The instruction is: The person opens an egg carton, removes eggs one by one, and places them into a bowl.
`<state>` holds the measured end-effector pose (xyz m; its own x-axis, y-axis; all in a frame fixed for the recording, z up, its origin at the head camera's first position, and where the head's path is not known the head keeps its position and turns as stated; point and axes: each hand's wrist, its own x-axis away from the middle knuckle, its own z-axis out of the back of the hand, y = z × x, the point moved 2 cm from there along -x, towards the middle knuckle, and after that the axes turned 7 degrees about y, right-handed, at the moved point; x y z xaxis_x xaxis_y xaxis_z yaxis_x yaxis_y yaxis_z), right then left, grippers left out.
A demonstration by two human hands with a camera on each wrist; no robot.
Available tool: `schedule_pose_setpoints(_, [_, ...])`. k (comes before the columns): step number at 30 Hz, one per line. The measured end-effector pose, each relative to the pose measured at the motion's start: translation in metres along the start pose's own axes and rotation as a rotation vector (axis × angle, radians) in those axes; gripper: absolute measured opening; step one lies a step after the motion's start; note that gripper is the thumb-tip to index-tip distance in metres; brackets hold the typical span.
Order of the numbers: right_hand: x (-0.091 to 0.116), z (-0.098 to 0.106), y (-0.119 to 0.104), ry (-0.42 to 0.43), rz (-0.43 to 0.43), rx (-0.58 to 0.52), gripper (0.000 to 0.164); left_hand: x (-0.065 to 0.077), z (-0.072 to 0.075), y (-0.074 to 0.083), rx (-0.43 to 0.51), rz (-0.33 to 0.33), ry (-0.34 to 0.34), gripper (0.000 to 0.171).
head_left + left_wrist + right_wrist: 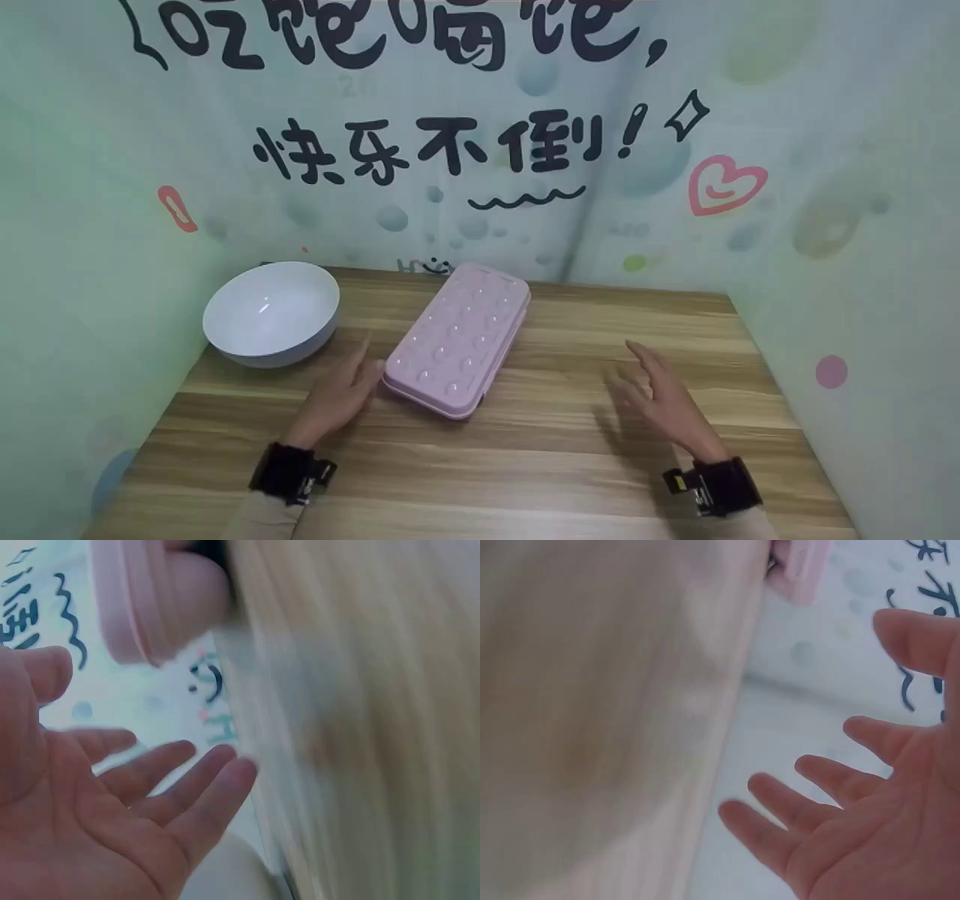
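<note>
A pink lidded box with rows of clear-looking bumps on its top (457, 341) lies at an angle on the table. My left hand (337, 397) is beside the box's near left corner, its thumb right at the edge in the head view. In the left wrist view, the fingers of that hand (112, 817) are spread and hold nothing, below the end of the box (124, 607). My right hand (667, 405) hovers over the table to the right, apart from the box. Its fingers are spread too, as the right wrist view shows of the hand (877, 825).
A white bowl (274, 315) stands at the back left, close to my left hand. The wooden table (555, 457) ends at a printed cloth backdrop (487, 232), with cloth walls on both sides. Each wrist wears a black camera band (724, 486).
</note>
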<state>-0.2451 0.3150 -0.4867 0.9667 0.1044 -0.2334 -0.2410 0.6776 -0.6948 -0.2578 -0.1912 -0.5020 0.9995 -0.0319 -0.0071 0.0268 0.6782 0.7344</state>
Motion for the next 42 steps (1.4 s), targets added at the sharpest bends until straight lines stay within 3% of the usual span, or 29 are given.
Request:
schedule_pose_setpoints(4, [-0.032, -0.007, -0.015, -0.021, 0.015, -0.120, 0.069, -0.001, -0.002, 0.008, 0.137, 0.064, 0.005, 0.081])
schedule_pose_setpoints(9, [-0.065, -0.022, -0.026, -0.066, -0.011, -0.161, 0.068, -0.002, -0.019, 0.018, 0.330, 0.131, -0.004, 0.072])
schedule_pose_setpoints(12, [-0.078, -0.031, -0.030, -0.097, -0.040, -0.171, 0.071, -0.002, -0.029, 0.022, 0.384, 0.139, 0.002, 0.069])
schedule_pose_setpoints(18, [-0.090, -0.043, -0.035, -0.120, -0.060, -0.157, 0.072, -0.004, -0.038, 0.027, 0.388, 0.122, 0.044, 0.064])
schedule_pose_setpoints(24, [-0.094, -0.042, -0.034, -0.113, -0.073, -0.148, 0.070, -0.013, -0.035, 0.029, 0.347, 0.082, 0.024, 0.063])
schedule_pose_setpoints(28, [-0.094, -0.037, -0.034, -0.109, -0.078, -0.166, 0.069, -0.021, -0.032, 0.028, 0.371, 0.049, -0.032, 0.060])
schedule_pose_setpoints(35, [-0.093, -0.030, -0.033, -0.104, -0.094, -0.168, 0.070, -0.041, -0.032, 0.031, 0.367, 0.075, -0.172, 0.059])
schedule_pose_setpoints(42, [-0.094, -0.028, -0.018, -0.082, -0.113, -0.141, 0.068, -0.063, -0.040, 0.036, 0.347, 0.002, -0.301, 0.058])
